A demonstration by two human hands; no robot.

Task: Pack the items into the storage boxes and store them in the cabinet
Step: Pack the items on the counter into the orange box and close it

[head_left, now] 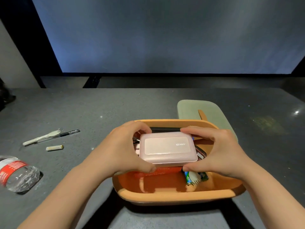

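Observation:
An orange storage box (178,196) sits open on the dark table in front of me. Both hands hold a pink power bank (167,147) flat over the box's middle. My left hand (122,149) grips its left end, my right hand (214,151) its right end. Under the power bank lie a red flat packet (158,173), a dark pouch and a small green-and-blue packet with a white spork (194,176). The box's pale green lid (216,113) lies on the table just behind the box.
On the table to the left lie a white plastic fork (41,137), a black pen (62,135), a small battery (55,147) and a clear water bottle with a red label (16,173) on its side. A large screen stands beyond the table's far edge.

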